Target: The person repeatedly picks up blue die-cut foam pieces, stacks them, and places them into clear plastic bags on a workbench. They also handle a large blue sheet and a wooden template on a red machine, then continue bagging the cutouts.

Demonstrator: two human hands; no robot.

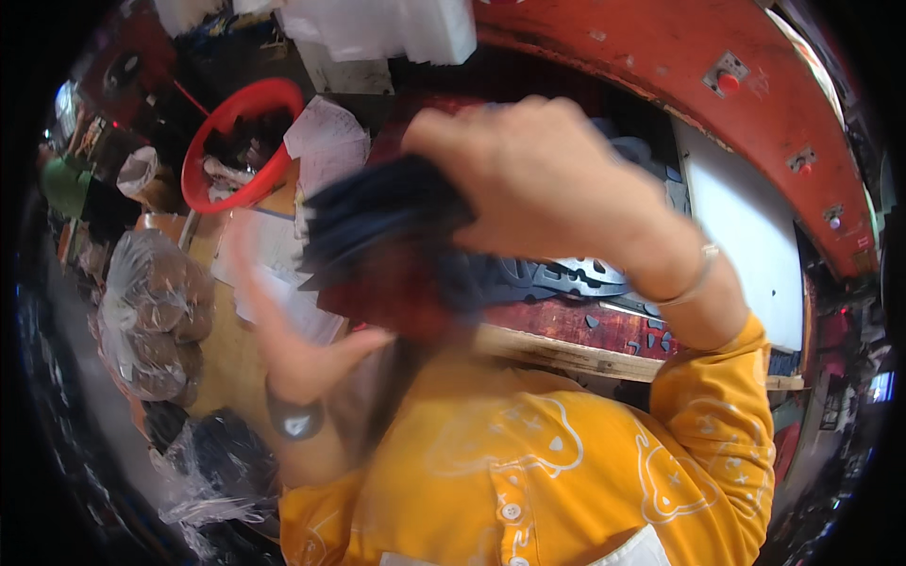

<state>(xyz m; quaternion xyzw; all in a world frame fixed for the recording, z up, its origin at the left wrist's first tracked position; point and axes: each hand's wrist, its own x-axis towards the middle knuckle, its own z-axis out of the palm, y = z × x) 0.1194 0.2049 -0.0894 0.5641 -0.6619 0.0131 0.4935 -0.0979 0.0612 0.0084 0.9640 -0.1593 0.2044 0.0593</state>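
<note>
My right hand [543, 179] is raised in front of me and grips a stack of dark blue, flat pieces [377, 222]. The stack is smeared by motion, so I cannot make out the shape of its pieces. My left hand [293, 340] is at the left of the stack, blurred, its thumb and fingers spread apart with nothing between them. Beneath my right forearm lie dark blue-grey sheets with cut-out holes [566, 276]. Small dark offcuts [656, 335] are scattered by them on the worn red work surface [543, 325].
A red machine beam [651, 66] with push buttons spans the upper right, beside a white board [741, 226]. On the left are a red basin [193, 174] with scraps, papers [330, 141], and clear plastic bags [146, 316] with brown contents. A wooden edge [566, 354] runs along the front.
</note>
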